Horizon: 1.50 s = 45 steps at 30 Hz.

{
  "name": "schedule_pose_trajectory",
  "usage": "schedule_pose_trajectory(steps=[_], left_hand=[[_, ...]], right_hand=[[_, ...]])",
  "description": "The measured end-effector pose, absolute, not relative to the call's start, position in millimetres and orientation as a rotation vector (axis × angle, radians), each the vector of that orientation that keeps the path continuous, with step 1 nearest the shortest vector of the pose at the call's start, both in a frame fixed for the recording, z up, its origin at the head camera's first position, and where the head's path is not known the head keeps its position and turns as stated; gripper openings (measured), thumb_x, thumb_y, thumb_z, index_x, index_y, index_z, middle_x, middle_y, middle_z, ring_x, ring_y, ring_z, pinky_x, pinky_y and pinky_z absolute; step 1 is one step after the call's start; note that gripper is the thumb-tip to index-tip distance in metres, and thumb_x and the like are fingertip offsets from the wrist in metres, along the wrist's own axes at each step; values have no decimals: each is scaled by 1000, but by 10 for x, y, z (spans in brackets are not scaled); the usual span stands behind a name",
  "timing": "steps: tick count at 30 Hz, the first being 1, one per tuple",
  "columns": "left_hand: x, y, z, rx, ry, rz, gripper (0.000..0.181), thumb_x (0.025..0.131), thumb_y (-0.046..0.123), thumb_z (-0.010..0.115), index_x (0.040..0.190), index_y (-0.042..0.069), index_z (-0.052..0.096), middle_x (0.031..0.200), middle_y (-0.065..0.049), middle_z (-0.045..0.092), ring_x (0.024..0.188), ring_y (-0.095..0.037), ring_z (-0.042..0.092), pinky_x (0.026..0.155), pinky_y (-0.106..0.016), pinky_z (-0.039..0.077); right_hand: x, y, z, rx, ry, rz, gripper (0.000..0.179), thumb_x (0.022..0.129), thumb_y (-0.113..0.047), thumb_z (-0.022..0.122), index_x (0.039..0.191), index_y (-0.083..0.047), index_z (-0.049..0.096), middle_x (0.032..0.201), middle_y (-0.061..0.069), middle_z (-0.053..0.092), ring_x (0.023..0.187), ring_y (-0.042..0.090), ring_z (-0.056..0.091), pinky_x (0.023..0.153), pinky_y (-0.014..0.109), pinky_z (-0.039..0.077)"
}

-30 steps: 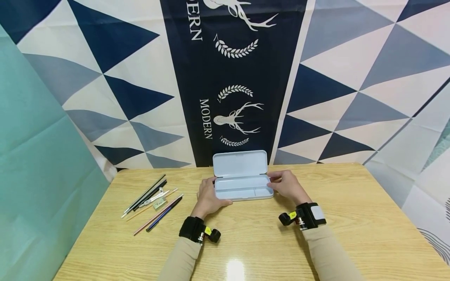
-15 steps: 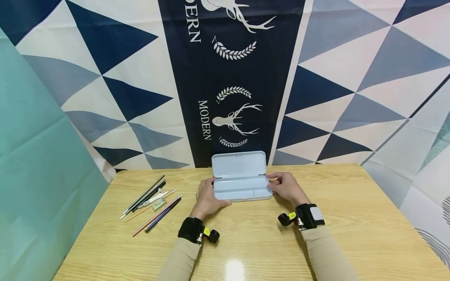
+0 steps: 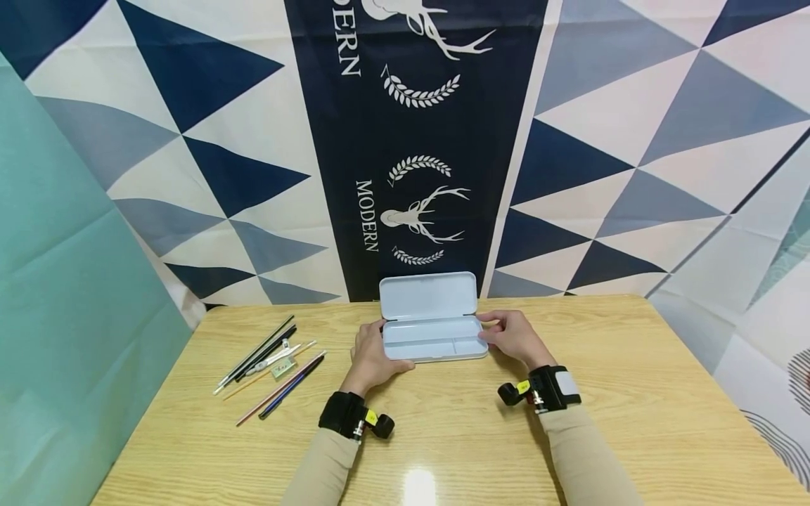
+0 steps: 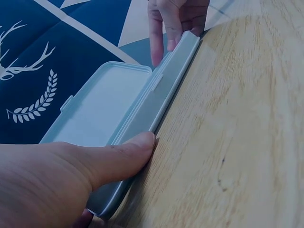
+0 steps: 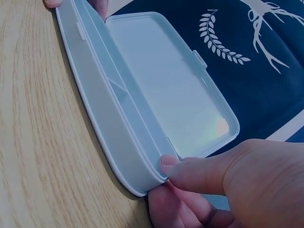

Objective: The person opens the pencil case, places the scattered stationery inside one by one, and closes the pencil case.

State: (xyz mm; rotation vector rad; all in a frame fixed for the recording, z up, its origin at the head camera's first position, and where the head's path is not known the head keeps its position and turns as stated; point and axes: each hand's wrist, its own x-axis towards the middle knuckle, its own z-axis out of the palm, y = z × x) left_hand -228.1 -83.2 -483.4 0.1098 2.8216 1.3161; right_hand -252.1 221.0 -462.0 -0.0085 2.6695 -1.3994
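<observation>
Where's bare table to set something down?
Bare table: between the forearms, in front of the pencil case; also right of the right hand. Crowded: loose stationery at left, only a narrow strip from the left hand.

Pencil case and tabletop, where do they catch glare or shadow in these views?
Head view: a white glare patch on the tabletop near the bottom edge; right wrist view: a yellowish sheen toward one corner of the open lid; left wrist view: dark shadow along the pencil case's base.

The rectangular hinged pencil case point(image 3: 427, 296) is plain pale blue, the wooden desk point(image 3: 455, 436) yellow-tan with streaked grain. The cloth backdrop point(image 3: 243, 172) has navy, grey-blue and white triangles, and white stags on near-black.
</observation>
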Motion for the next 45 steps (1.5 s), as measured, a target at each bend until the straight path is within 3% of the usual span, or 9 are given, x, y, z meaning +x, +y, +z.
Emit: schedule_pose_trajectory(steps=[12,15,19,24,26,32,40,41,45], left_hand=[[-2304,-859,-4836,156,2741,1415,126,79,23,103,176,-1,27,169,-31,39,153,-46,39,129,-68,33],[-2337,-876,-4800,185,2755,1430,126,80,28,103,176,2,26,167,-31,40,149,-45,40,125,-68,37],[-2451,-888,-4870,216,2834,1454,119,87,43,98,176,6,29,162,-23,45,143,-38,45,119,-59,45],[-2467,-830,-4798,336,2938,1529,100,101,51,83,174,4,33,158,-21,51,139,-37,50,113,-60,46],[-2378,-780,-4644,389,2940,1574,91,104,44,80,172,1,36,156,-24,52,139,-40,51,111,-64,44],[-2179,-661,-4360,397,2989,1472,75,108,27,76,168,-2,42,153,-25,56,142,-41,54,109,-61,41],[-2123,-781,-4372,431,3055,1424,67,109,26,74,166,0,49,153,-23,59,143,-41,56,107,-61,40],[-2175,-835,-4473,456,3071,1443,67,111,34,72,167,4,49,153,-20,60,143,-39,56,105,-58,40],[-2189,-1005,-4517,452,3123,1375,63,112,34,71,165,5,52,154,-21,60,145,-41,55,104,-60,41]], right_hand=[[-2517,2220,-4588,20,2626,-1439,46,105,-4,76,149,7,68,85,5,68,75,15,61,66,24,51],[-2522,2230,-4593,31,2621,-1439,46,105,-4,75,149,6,68,87,6,69,75,15,61,67,24,51],[-2533,2242,-4602,51,2615,-1432,45,105,-5,75,149,4,69,87,5,69,76,14,62,68,24,52],[-2547,2259,-4594,57,2621,-1418,45,105,-5,75,149,3,70,88,5,69,78,15,62,71,24,54],[-2544,2261,-4588,58,2622,-1422,45,105,-5,75,148,3,70,89,6,69,79,15,62,72,24,55],[-2532,2236,-4585,55,2595,-1458,46,105,-4,75,149,5,69,89,6,70,78,15,63,71,24,55],[-2524,2208,-4583,74,2576,-1474,45,104,-3,75,148,4,70,88,6,67,79,15,62,70,24,54],[-2523,2207,-4581,80,2574,-1469,45,104,-4,75,148,4,69,87,6,66,79,15,62,70,24,54],[-2527,2210,-4586,84,2569,-1468,45,104,-4,75,148,4,70,85,4,62,78,16,61,71,25,53]])
